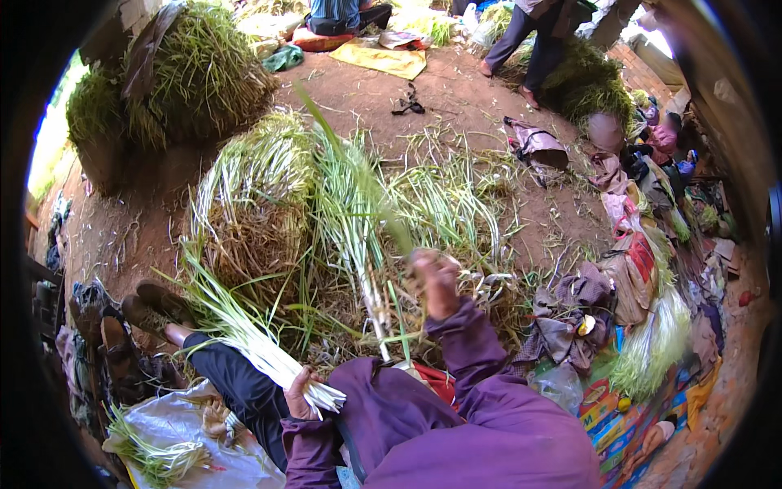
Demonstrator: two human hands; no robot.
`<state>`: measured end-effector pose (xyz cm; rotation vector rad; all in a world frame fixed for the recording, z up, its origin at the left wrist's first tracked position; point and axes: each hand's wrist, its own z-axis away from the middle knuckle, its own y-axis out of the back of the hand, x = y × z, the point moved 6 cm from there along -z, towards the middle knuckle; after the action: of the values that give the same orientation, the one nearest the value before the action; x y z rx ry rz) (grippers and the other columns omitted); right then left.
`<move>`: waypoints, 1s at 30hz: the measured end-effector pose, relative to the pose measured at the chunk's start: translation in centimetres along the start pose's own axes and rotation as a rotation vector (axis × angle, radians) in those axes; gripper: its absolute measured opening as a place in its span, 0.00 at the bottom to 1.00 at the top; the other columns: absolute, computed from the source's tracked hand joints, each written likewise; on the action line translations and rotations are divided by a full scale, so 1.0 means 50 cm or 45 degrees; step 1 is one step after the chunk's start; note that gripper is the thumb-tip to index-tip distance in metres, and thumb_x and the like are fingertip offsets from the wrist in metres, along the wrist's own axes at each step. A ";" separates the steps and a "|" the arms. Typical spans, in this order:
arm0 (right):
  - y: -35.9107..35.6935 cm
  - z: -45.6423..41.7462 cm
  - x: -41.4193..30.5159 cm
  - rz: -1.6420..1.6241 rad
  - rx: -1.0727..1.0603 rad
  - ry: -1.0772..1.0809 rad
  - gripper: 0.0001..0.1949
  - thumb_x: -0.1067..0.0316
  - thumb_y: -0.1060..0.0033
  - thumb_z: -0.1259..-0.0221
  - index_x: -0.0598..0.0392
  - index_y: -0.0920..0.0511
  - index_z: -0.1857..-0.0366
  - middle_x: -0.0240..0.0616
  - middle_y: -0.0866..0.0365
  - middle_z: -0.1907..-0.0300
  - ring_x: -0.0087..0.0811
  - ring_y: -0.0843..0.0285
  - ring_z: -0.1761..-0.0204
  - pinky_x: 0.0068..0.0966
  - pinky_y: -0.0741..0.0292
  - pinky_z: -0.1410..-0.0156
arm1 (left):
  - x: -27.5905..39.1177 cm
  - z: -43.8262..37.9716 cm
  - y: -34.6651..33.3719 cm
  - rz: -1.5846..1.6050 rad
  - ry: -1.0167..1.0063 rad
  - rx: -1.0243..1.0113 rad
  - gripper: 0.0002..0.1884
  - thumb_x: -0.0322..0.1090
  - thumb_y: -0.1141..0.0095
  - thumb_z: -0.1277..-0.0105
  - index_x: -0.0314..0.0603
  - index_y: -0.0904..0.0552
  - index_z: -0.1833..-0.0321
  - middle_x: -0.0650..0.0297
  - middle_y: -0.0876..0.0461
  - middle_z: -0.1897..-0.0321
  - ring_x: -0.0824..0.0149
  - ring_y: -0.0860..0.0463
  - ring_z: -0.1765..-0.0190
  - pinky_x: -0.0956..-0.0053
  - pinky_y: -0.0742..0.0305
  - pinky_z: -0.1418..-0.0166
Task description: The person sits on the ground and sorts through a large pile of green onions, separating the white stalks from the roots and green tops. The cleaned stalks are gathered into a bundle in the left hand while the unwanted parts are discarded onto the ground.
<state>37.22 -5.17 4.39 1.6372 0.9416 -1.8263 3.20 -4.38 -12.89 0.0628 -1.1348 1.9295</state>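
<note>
My left hand (298, 394) is closed around a bundle of white-stemmed green stalks (259, 348), which look like scallions or green garlic. Its white ends point toward my lap, and the leaves fan out over my left leg. My right hand (435, 281) is blurred and raised ahead of my lap. It grips a motion-blurred green stalk (366, 177) that extends up and to the left. Before me, a bound-looking heap of stalks (256, 183) with brown, dry lower ends lies beside a looser row of stalks (354, 226). More loose stalks (446, 202) spread to the right.
A white plastic sheet (238, 458) at lower left holds a small bunch (162, 455) and a work glove (215, 422). Large stalk heaps (201, 73) stand at back left. A crumpled checked cloth (568, 305) and another bundle (654, 342) lie right. People (531, 43) are farther back.
</note>
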 end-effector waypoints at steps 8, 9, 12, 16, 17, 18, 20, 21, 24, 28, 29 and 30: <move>-0.184 0.195 0.267 0.457 -0.516 -0.171 0.15 0.57 0.50 0.31 0.59 0.22 0.70 0.32 0.25 0.76 0.23 0.32 0.76 0.22 0.32 0.71 | 0.003 0.001 -0.014 0.054 -0.020 0.060 0.25 0.21 0.39 0.44 0.31 0.32 0.43 0.51 0.20 0.55 0.66 0.20 0.69 0.76 0.19 0.67; -0.202 0.211 0.244 0.545 -0.543 -0.101 0.16 0.57 0.50 0.31 0.60 0.23 0.70 0.33 0.26 0.76 0.24 0.32 0.76 0.23 0.32 0.70 | 0.013 0.014 -0.038 0.025 -0.045 0.053 0.25 0.20 0.38 0.44 0.31 0.32 0.43 0.51 0.20 0.54 0.67 0.20 0.70 0.76 0.19 0.67; -0.240 0.233 0.238 0.815 -0.775 0.173 0.15 0.56 0.49 0.33 0.60 0.25 0.68 0.44 0.26 0.75 0.38 0.24 0.71 0.32 0.28 0.65 | 0.021 0.024 -0.043 -0.046 -0.099 0.007 0.20 0.22 0.40 0.42 0.31 0.28 0.47 0.57 0.19 0.61 0.69 0.20 0.69 0.78 0.19 0.67; -0.249 0.251 0.229 0.760 -0.904 0.299 0.13 0.57 0.46 0.35 0.58 0.24 0.62 0.46 0.23 0.69 0.45 0.21 0.63 0.34 0.26 0.59 | 0.015 0.022 -0.039 -0.083 -0.090 -0.021 0.14 0.24 0.41 0.40 0.34 0.26 0.51 0.60 0.19 0.66 0.69 0.20 0.69 0.77 0.19 0.64; -0.251 0.255 0.219 0.692 -0.911 0.304 0.13 0.57 0.45 0.36 0.58 0.24 0.60 0.46 0.22 0.68 0.44 0.21 0.63 0.33 0.25 0.59 | 0.014 0.022 -0.040 -0.092 -0.090 -0.021 0.14 0.24 0.41 0.39 0.34 0.26 0.51 0.61 0.20 0.66 0.69 0.20 0.69 0.77 0.20 0.63; -0.257 0.259 0.210 0.616 -0.918 0.311 0.13 0.57 0.45 0.36 0.57 0.24 0.59 0.46 0.22 0.66 0.43 0.20 0.62 0.32 0.25 0.58 | 0.014 0.017 -0.036 -0.061 -0.069 -0.050 0.14 0.24 0.42 0.39 0.34 0.26 0.51 0.61 0.20 0.66 0.68 0.20 0.69 0.76 0.20 0.63; -0.258 0.262 0.203 0.668 -0.876 0.259 0.13 0.58 0.43 0.37 0.57 0.24 0.58 0.45 0.21 0.65 0.43 0.20 0.62 0.32 0.25 0.58 | 0.015 0.015 -0.021 -0.058 -0.115 -0.013 0.14 0.24 0.42 0.39 0.33 0.26 0.51 0.61 0.20 0.66 0.68 0.20 0.69 0.76 0.20 0.63; -0.255 0.263 0.203 0.696 -0.850 0.231 0.13 0.59 0.42 0.38 0.57 0.24 0.58 0.45 0.20 0.65 0.43 0.19 0.61 0.31 0.25 0.58 | 0.016 0.017 -0.022 -0.058 -0.132 0.003 0.14 0.24 0.42 0.39 0.33 0.26 0.51 0.61 0.20 0.66 0.68 0.20 0.69 0.76 0.20 0.63; -0.255 0.266 0.217 0.737 -0.822 0.336 0.12 0.60 0.42 0.38 0.57 0.23 0.59 0.46 0.20 0.66 0.45 0.19 0.63 0.33 0.25 0.59 | 0.017 0.020 -0.030 -0.074 -0.138 -0.055 0.14 0.24 0.42 0.39 0.34 0.27 0.51 0.61 0.20 0.66 0.68 0.20 0.69 0.76 0.20 0.63; -0.253 0.277 0.228 0.788 -0.838 0.333 0.11 0.61 0.43 0.38 0.57 0.24 0.60 0.46 0.21 0.67 0.47 0.21 0.63 0.34 0.25 0.60 | 0.019 0.028 -0.040 -0.111 -0.179 -0.020 0.14 0.24 0.42 0.39 0.34 0.26 0.52 0.61 0.20 0.67 0.68 0.20 0.69 0.76 0.20 0.64; -0.254 0.281 0.228 0.782 -0.842 0.348 0.11 0.61 0.43 0.38 0.57 0.24 0.61 0.46 0.21 0.67 0.47 0.21 0.64 0.35 0.25 0.60 | 0.017 0.027 -0.037 -0.117 -0.172 -0.031 0.14 0.24 0.41 0.39 0.34 0.26 0.52 0.61 0.20 0.67 0.68 0.20 0.69 0.76 0.20 0.64; -0.260 0.284 0.207 0.795 -0.813 0.420 0.11 0.61 0.43 0.39 0.58 0.24 0.62 0.46 0.22 0.67 0.46 0.21 0.64 0.35 0.26 0.60 | 0.020 0.026 -0.033 -0.123 -0.174 -0.042 0.13 0.25 0.41 0.39 0.34 0.26 0.52 0.61 0.20 0.67 0.68 0.20 0.69 0.76 0.20 0.64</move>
<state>16.87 -7.17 -3.27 1.5771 0.8820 -0.7521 3.28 -4.33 -10.55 0.2307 -1.2307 1.8432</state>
